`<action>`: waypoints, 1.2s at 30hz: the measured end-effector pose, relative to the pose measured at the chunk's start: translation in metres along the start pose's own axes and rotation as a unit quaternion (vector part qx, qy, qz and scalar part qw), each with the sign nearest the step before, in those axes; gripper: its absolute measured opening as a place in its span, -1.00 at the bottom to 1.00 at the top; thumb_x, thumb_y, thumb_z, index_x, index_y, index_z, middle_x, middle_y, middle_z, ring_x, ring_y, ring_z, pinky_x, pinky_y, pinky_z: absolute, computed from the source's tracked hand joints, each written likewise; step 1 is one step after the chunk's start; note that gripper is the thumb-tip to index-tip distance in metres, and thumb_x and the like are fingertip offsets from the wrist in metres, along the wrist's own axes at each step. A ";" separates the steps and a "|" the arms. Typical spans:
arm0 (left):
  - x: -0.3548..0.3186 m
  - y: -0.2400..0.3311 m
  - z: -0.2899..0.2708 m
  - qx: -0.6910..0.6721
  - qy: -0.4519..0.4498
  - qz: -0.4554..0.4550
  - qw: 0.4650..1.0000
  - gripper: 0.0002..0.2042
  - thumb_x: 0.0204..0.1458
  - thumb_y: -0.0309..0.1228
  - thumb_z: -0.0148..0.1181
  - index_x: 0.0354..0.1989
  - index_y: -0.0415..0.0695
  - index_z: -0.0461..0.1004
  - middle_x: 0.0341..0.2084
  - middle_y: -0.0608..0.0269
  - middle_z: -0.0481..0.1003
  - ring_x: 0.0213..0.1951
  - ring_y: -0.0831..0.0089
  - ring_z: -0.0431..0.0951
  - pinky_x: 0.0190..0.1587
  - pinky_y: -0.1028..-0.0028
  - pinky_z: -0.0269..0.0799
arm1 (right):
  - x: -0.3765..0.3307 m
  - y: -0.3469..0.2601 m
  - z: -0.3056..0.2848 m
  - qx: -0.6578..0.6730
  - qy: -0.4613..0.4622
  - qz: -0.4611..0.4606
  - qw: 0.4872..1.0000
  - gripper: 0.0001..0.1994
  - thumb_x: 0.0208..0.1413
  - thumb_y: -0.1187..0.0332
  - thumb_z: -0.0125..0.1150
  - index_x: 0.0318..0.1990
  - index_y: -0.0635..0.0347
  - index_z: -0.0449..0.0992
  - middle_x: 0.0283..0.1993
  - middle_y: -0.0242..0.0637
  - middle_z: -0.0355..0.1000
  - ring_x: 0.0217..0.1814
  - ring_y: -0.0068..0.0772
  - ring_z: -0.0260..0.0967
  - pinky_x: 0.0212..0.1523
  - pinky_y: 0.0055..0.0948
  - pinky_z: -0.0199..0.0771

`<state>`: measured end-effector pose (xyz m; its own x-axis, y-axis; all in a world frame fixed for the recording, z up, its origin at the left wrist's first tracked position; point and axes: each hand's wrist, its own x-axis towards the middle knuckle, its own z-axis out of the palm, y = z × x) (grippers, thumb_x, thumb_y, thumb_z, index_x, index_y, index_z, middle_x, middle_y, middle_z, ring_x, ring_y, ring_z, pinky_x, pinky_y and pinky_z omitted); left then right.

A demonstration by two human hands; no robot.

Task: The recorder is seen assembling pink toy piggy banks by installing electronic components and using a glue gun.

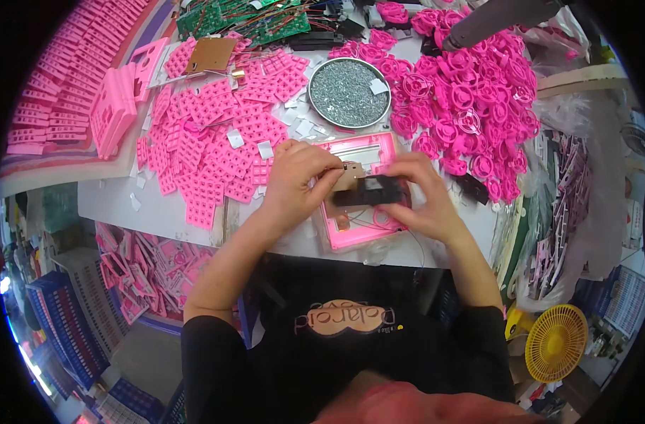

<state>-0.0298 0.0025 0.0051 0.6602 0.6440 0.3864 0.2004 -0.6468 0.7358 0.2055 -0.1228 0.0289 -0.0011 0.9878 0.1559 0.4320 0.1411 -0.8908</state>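
Note:
A pink rectangular plastic housing (365, 236) lies on the worktable in front of me, with thin wires inside. Between the thumb and fingers of my right hand (430, 200) is a dark, block-shaped part (370, 192), slightly blurred, held over the housing. My left hand (303, 177) is closed in a pinch at the housing's left side, its fingertips by a small tan board (350, 175). Whatever those fingertips grip is too small or hidden to make out. Behind the board, a silvery strip (358, 153) shows within the housing's far end.
A round metal dish (349, 92) of small screws stands beyond the housing. Pink keypad pieces (213, 134) spread to the left, and pink ring-shaped parts (471, 106) are heaped at right. Green circuit boards (245, 25) lie at the back. A dark tool (503, 21) overhangs the far right.

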 end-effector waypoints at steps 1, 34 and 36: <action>0.004 0.000 -0.002 -0.001 -0.014 0.014 1.000 -0.95 0.00 -0.48 0.32 -0.36 -0.08 0.57 -0.43 0.34 0.57 -0.30 0.35 0.51 -0.07 0.33 0.25 | 0.006 -0.002 0.005 -0.070 -0.002 -0.016 0.997 -0.53 -0.13 0.46 0.48 0.01 0.16 0.49 -0.08 -0.24 0.45 0.09 -0.22 0.37 0.03 -0.29 0.45; 0.014 0.018 -0.013 0.057 -0.191 -0.080 0.977 -0.84 0.05 -0.39 0.27 -0.26 -0.19 0.63 -0.51 0.05 0.55 -0.42 0.14 0.59 -0.34 0.25 0.47 | 0.039 -0.026 0.011 -0.319 -0.145 -0.184 0.918 -0.65 -0.10 0.37 0.30 -0.08 0.09 0.52 -0.10 -0.27 0.43 -0.04 -0.13 0.37 -0.09 -0.28 0.50; 0.018 0.016 -0.012 0.027 -0.184 -0.115 0.976 -0.84 0.04 -0.37 0.29 -0.32 -0.21 0.63 -0.55 0.03 0.54 -0.47 0.13 0.59 -0.37 0.24 0.46 | 0.035 -0.027 0.014 -0.328 -0.148 -0.177 0.916 -0.67 -0.09 0.37 0.27 -0.08 0.12 0.52 -0.11 -0.25 0.43 -0.05 -0.12 0.37 -0.07 -0.25 0.49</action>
<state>-0.0234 0.0091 0.0308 0.8070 0.5903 -0.0186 0.4049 -0.5301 0.7450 0.1809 -0.0908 0.0524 -0.4477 0.8767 0.1760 0.8063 0.4809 -0.3445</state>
